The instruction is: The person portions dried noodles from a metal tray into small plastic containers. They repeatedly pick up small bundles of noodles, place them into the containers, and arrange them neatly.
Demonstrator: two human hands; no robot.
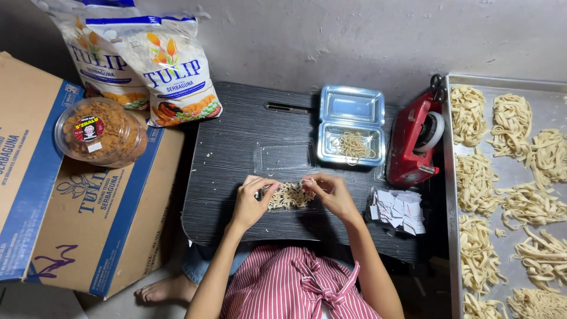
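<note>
Pinching noodle bundle (288, 195) between left hand (251, 204), right hand (331, 194) (touching)

Home noodle-packing spot: noodle tray (452, 177), flour bags (171, 65)

You sit on a pale grey floor (127, 304) against a rough grey plastered wall (354, 35), marked and scuffed in places. In front of you stands a low black table (233, 177) with a streaked woodgrain top and rounded corners, a narrow slot cut near its far edge. To your left a large cardboard box (88, 230) with blue bands lies tilted on the floor. To your right a long metal tray (452, 236) runs just beside the table. The light is soft and even, with shadow under the table's near edge.
</note>
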